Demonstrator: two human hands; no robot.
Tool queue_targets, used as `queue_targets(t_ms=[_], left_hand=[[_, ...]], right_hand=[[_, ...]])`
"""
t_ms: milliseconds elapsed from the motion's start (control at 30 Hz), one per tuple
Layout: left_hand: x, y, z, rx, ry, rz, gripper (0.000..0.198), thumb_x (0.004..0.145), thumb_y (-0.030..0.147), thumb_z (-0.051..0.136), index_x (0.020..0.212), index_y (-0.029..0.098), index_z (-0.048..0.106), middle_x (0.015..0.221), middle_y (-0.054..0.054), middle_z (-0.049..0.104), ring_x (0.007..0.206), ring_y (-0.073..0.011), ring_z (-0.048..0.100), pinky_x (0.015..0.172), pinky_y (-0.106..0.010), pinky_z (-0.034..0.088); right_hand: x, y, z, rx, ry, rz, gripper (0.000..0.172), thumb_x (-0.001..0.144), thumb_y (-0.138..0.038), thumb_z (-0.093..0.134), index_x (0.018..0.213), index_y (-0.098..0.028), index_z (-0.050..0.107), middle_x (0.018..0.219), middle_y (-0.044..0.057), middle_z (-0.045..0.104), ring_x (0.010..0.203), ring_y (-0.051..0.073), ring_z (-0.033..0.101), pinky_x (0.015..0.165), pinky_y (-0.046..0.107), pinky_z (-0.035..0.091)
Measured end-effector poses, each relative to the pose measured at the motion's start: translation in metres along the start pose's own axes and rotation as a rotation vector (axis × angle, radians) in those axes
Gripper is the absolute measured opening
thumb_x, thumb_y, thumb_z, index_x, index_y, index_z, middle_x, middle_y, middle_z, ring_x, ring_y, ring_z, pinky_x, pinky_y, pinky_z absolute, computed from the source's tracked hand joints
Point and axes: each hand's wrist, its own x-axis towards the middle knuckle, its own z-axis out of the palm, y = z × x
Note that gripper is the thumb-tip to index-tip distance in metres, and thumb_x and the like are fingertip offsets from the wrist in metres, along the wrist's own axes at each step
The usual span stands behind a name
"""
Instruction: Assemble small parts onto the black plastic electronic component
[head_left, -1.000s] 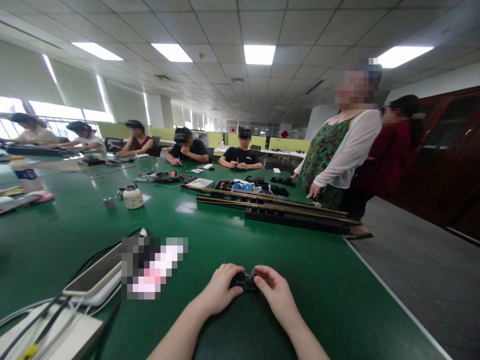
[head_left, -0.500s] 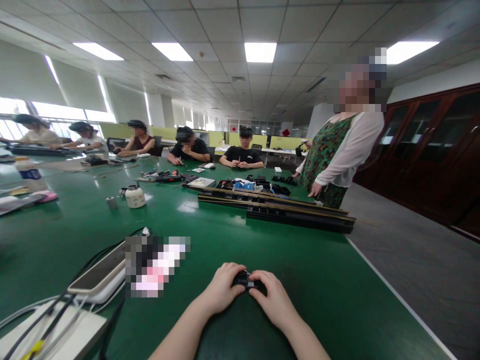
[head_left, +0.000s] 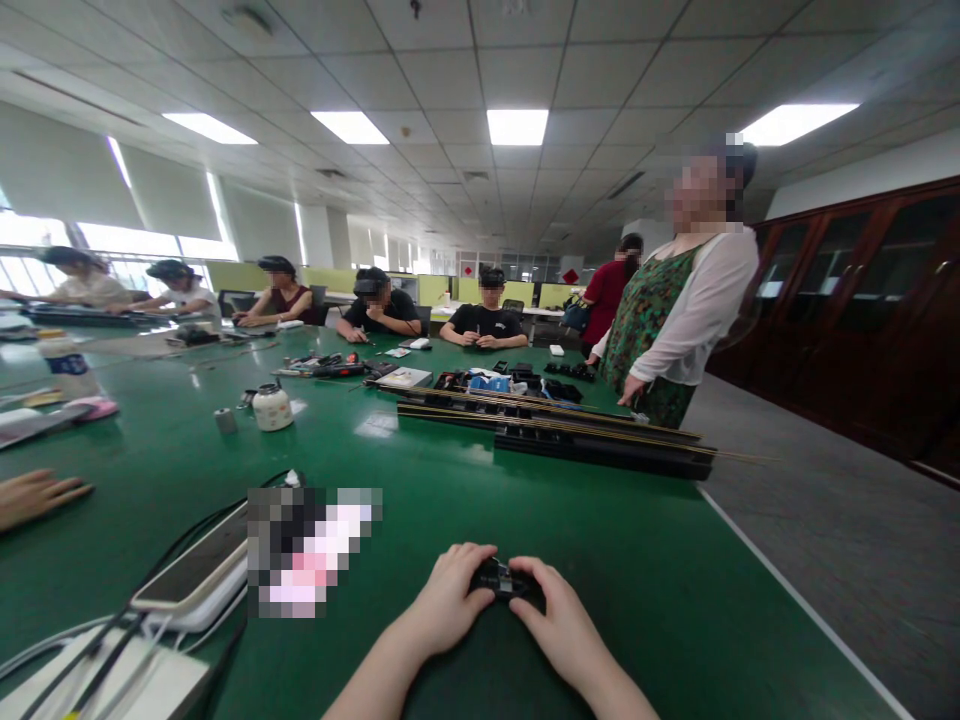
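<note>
Between my two hands, low over the green table (head_left: 360, 560), is a small black part (head_left: 496, 578) with a shiny greyish piece on it; its exact kind is too small to make out. My left hand (head_left: 454, 598) grips its left end between thumb and fingers. At the right end, my right hand (head_left: 553, 605) curls its thumb and fingers round it. Fingers cover both ends of the part.
Long black rails with brass-coloured rods (head_left: 600, 445) lie across the table ahead. To the left are a phone (head_left: 199, 560), cables and a white jar (head_left: 272, 408). Another person's hand (head_left: 45, 497) rests at the left edge. A person (head_left: 679, 300) stands at the right; others sit beyond.
The view has tilted up slightly, so things sit lower. Another person's hand has come in at the left, and a person in red shows behind the standing one. My hands keep hold of the black part.
</note>
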Motion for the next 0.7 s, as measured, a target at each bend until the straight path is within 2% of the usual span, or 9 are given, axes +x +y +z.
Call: queue_targets(t_ms=[167, 333, 700], left_hand=[[0.0, 0.0022, 0.0008, -0.016, 0.007, -0.007, 0.041, 0.073, 0.019, 0.052, 0.115, 0.02, 0.049, 0.109, -0.006, 0.055, 0.103, -0.0207, 0.047, 0.092, -0.032, 0.034], [-0.0006, 0.0054, -0.0024, -0.005, -0.007, 0.001, 0.034, 0.075, 0.019, 0.051, 0.109, 0.022, 0.051, 0.105, -0.004, 0.056, 0.099, -0.0199, 0.048, 0.089, -0.032, 0.035], [0.0002, -0.001, 0.0022, -0.136, 0.025, -0.027, 0.042, 0.076, 0.02, 0.052, 0.118, 0.023, 0.048, 0.113, -0.003, 0.054, 0.103, -0.0191, 0.047, 0.094, -0.031, 0.033]], right_hand=[[0.0001, 0.0006, -0.001, 0.011, 0.001, 0.003, 0.035, 0.064, -0.016, 0.059, 0.096, -0.03, 0.063, 0.1, 0.002, 0.064, 0.099, 0.023, 0.055, 0.091, 0.035, 0.038], [0.0002, 0.0006, -0.0011, 0.008, -0.022, -0.004, 0.033, 0.067, -0.017, 0.057, 0.098, -0.028, 0.061, 0.102, 0.002, 0.064, 0.1, 0.023, 0.055, 0.091, 0.035, 0.038], [0.0008, 0.0012, -0.0014, 0.049, -0.029, 0.012, 0.031, 0.069, -0.021, 0.056, 0.1, -0.026, 0.059, 0.103, 0.003, 0.063, 0.1, 0.022, 0.055, 0.091, 0.035, 0.038]])
